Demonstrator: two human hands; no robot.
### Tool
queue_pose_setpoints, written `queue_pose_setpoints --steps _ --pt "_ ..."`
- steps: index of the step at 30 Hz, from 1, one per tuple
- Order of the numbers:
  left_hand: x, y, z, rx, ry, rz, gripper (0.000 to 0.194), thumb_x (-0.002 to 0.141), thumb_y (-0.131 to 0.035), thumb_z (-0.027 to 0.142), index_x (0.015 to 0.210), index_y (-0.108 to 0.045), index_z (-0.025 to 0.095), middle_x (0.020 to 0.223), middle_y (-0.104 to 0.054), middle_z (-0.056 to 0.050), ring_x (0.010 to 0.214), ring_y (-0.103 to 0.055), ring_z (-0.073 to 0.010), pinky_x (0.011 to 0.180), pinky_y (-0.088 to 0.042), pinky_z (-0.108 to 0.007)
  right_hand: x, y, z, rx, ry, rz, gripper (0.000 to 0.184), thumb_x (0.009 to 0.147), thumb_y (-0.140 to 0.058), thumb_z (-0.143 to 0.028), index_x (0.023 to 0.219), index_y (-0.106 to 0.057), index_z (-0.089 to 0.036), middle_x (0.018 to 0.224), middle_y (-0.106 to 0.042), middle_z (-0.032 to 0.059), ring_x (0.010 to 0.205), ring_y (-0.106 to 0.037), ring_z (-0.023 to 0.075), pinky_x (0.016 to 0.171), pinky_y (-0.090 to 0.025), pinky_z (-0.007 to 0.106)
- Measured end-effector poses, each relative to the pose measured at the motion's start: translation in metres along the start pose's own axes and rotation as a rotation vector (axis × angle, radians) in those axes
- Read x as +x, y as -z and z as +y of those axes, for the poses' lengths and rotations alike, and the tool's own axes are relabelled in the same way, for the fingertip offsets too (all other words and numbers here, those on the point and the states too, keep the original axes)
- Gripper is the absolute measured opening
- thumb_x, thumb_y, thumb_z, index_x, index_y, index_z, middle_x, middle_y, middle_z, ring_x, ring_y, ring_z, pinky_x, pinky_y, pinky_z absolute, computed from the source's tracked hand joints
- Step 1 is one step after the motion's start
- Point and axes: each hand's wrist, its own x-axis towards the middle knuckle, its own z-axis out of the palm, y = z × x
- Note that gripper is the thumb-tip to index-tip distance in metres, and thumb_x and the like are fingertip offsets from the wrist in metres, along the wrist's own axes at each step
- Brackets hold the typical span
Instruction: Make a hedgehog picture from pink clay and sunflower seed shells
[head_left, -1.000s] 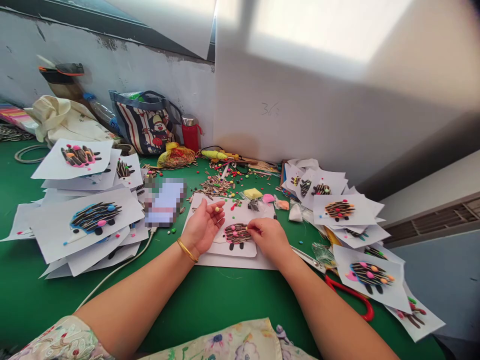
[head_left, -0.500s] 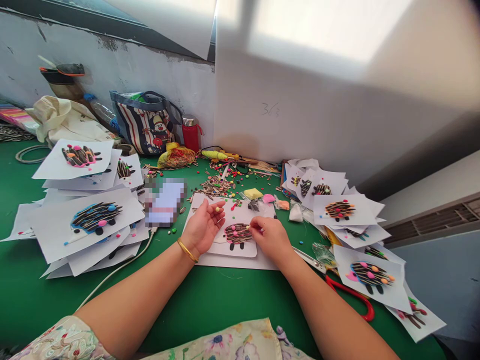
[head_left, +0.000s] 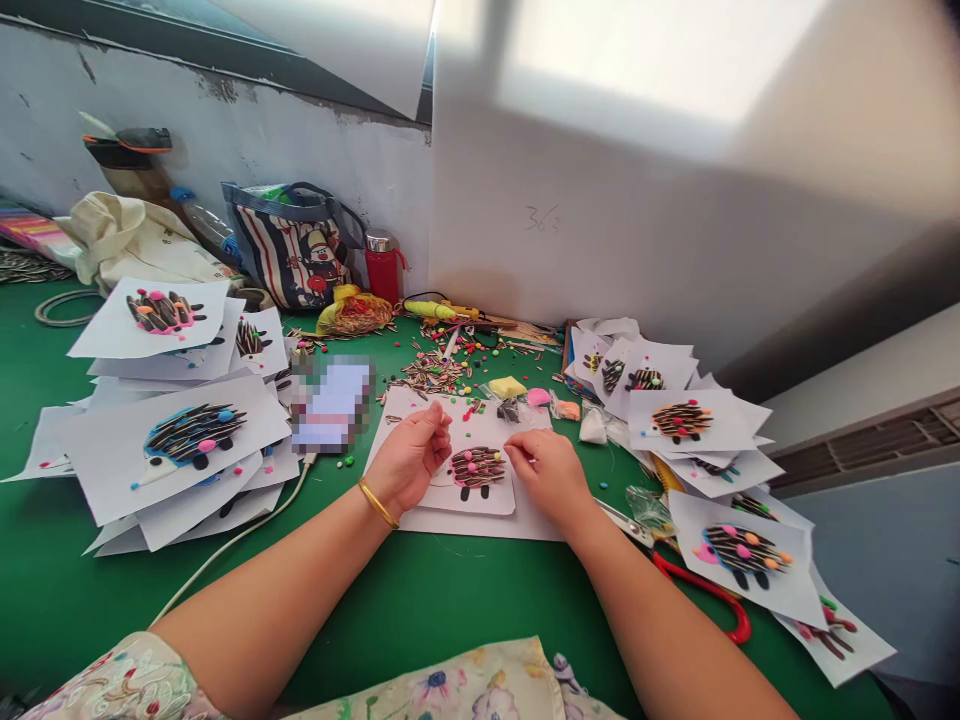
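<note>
A hedgehog picture [head_left: 478, 472] made of dark striped seeds, with pink clay balls and black feet, lies on a white card [head_left: 450, 497] over a larger white sheet [head_left: 480, 527]. Over the card's left side is my left hand [head_left: 412, 460], thumb and fingers curled together; whatever lies between them is hidden. My right hand [head_left: 551, 475] hovers just right of the hedgehog, its thumb and forefinger closed near the seeds. I cannot make out anything in that pinch. Several small clay bits [head_left: 472, 408] lie at the sheet's upper part.
Stacks of hedgehog cards stand left [head_left: 180, 450] and right [head_left: 739, 550]. Red-handled scissors [head_left: 705, 590] lie beside my right forearm. Beyond the sheet are loose seeds [head_left: 431, 372] and clay lumps [head_left: 508, 387]. A phone [head_left: 334, 405] with a cable is at left.
My right hand has drawn slightly right, off the hedgehog's edge. My left fingers have curled in, and the small yellow ball seen at their tips is now out of sight.
</note>
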Motion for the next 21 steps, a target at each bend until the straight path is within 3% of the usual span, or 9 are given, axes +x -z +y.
queue_pose_setpoints --steps 3,7,11,16,18,21 --pt "-0.005 -0.002 -0.003 0.100 -0.020 -0.100 0.025 0.071 -0.082 0.033 0.078 -0.068 0.013 0.067 -0.056 0.002 0.059 -0.053 -0.0061 0.059 -0.046 -0.018 -0.004 0.003 -0.009 0.053 0.036 0.072 0.020 0.094 -0.050 -0.027 0.087 -0.067 -0.021 0.083 -0.069 0.0029 0.082 -0.060 0.0191 0.078 -0.038 0.033" --pt "-0.015 -0.006 -0.010 0.268 0.011 -0.228 0.027 0.071 -0.081 0.028 0.092 -0.072 0.016 0.080 -0.065 -0.003 0.069 -0.060 -0.0116 0.067 -0.047 -0.024 -0.014 0.007 -0.029 0.145 0.187 0.237 0.025 0.097 -0.045 -0.027 0.111 -0.065 -0.024 0.095 -0.068 0.0053 0.090 -0.059 0.0200 0.084 -0.041 0.037" --pt "-0.025 -0.009 -0.013 0.455 -0.038 -0.376 0.022 0.075 -0.077 0.034 0.077 -0.069 0.014 0.069 -0.063 -0.003 0.064 -0.056 -0.0134 0.065 -0.044 -0.027 -0.023 0.007 -0.045 0.192 0.300 0.267 0.026 0.093 -0.056 -0.030 0.117 -0.065 -0.029 0.092 -0.066 0.0035 0.088 -0.059 0.0201 0.083 -0.043 0.038" --pt "-0.030 -0.012 -0.012 0.520 -0.056 -0.413 0.026 0.075 -0.076 0.038 0.066 -0.066 0.015 0.062 -0.057 -0.001 0.062 -0.051 -0.0134 0.062 -0.040 -0.024 -0.026 0.007 -0.047 0.271 0.261 0.289 0.013 0.091 -0.060 -0.029 0.098 -0.071 -0.030 0.083 -0.063 0.0026 0.083 -0.060 0.0193 0.078 -0.047 0.037" --pt "-0.031 -0.013 -0.014 0.491 -0.062 -0.403 0.028 0.078 -0.073 0.042 0.073 -0.069 0.015 0.067 -0.060 -0.003 0.066 -0.053 -0.0142 0.064 -0.041 -0.025 -0.026 0.007 -0.047 0.294 0.258 0.318 0.013 0.091 -0.060 -0.027 0.100 -0.070 -0.030 0.085 -0.064 0.0029 0.084 -0.061 0.0195 0.078 -0.048 0.038" --pt "-0.036 -0.016 -0.018 0.320 -0.040 -0.350 0.043 0.081 -0.064 0.056 0.094 -0.072 0.016 0.092 -0.067 -0.009 0.085 -0.059 -0.0188 0.075 -0.046 -0.027 -0.026 0.007 -0.050 0.287 0.322 0.355 0.022 0.090 -0.060 -0.020 0.108 -0.067 -0.031 0.093 -0.067 0.0026 0.089 -0.061 0.0194 0.082 -0.048 0.038"
